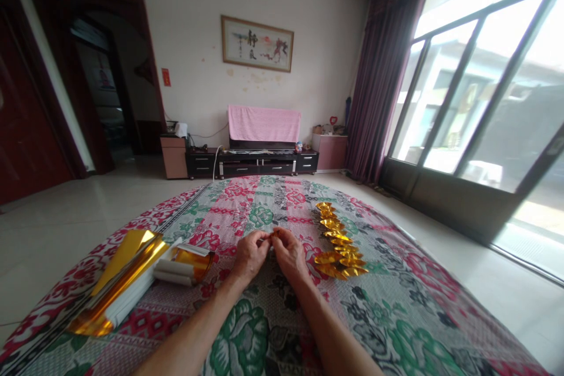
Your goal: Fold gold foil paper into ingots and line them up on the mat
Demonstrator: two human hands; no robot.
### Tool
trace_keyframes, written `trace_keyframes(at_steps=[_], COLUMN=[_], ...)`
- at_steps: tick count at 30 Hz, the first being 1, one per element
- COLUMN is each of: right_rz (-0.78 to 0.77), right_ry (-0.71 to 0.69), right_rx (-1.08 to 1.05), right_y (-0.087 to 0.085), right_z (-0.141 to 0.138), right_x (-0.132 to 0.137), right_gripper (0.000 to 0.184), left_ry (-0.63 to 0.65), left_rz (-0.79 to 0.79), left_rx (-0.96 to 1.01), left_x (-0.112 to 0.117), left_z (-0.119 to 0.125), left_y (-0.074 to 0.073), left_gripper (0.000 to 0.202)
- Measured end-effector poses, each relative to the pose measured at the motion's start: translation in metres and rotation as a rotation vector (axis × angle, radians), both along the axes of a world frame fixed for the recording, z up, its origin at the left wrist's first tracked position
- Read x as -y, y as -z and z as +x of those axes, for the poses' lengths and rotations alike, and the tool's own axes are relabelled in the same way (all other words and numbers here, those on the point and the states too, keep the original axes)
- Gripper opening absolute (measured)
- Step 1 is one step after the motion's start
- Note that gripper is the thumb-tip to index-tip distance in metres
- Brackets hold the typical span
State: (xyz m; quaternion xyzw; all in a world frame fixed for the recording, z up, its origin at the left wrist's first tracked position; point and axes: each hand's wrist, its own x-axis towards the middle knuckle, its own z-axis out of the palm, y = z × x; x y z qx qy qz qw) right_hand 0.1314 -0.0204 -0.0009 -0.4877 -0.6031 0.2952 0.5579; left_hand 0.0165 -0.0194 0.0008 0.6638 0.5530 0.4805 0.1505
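Observation:
My left hand [253, 252] and my right hand [287, 251] meet above the middle of the cloth, fingertips pinched together. Between them shows a small bit of gold foil paper [274, 234], mostly hidden by the fingers. To the right of my right hand, several folded gold foil pieces [339, 241], pointed like little boats, lie in a row leading away from me. Left of my left hand rests a curled stack of gold foil sheets with white backs [189, 261]. Farther left is a larger pile of gold foil sheets [123, 288], partly rolled.
A flowered red, green and grey cloth [259, 200] covers the round-edged surface before me. Beyond the tiled floor stand a low black cabinet [247, 165] and a television under a pink cover [264, 123]. Tall glass doors [462, 94] are on the right, a doorway on the left.

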Motion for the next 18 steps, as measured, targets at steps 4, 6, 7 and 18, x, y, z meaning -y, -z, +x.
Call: trace_keyframes(at_steps=[4,6,7,18], right_rz=[-0.007,-0.017,-0.021,-0.045], right_ry=[-0.032,-0.030,-0.026,0.013], right_rx=[-0.030,-0.037,-0.037,-0.004], right_y=[-0.0002,-0.0014,-0.0020,-0.0021], right_z=[-0.0002,-0.0003,-0.0004,0.0009], right_x=[-0.0006,0.0000,0.0005,0.0007], right_gripper=[0.030,0.030,0.030,0.031], left_ry=[0.002,0.003,0.003,-0.001], left_rz=[-0.025,-0.025,-0.025,0.000], left_rx=[0.022,0.024,0.023,-0.010], left_x=[0.0020,0.0025,0.0027,0.0035], left_z=[0.0004,0.0005,0.0005,0.0014], left_y=[-0.0022,-0.0025,-0.0025,-0.0018], left_gripper=[0.016,0.017,0.018,0.018])
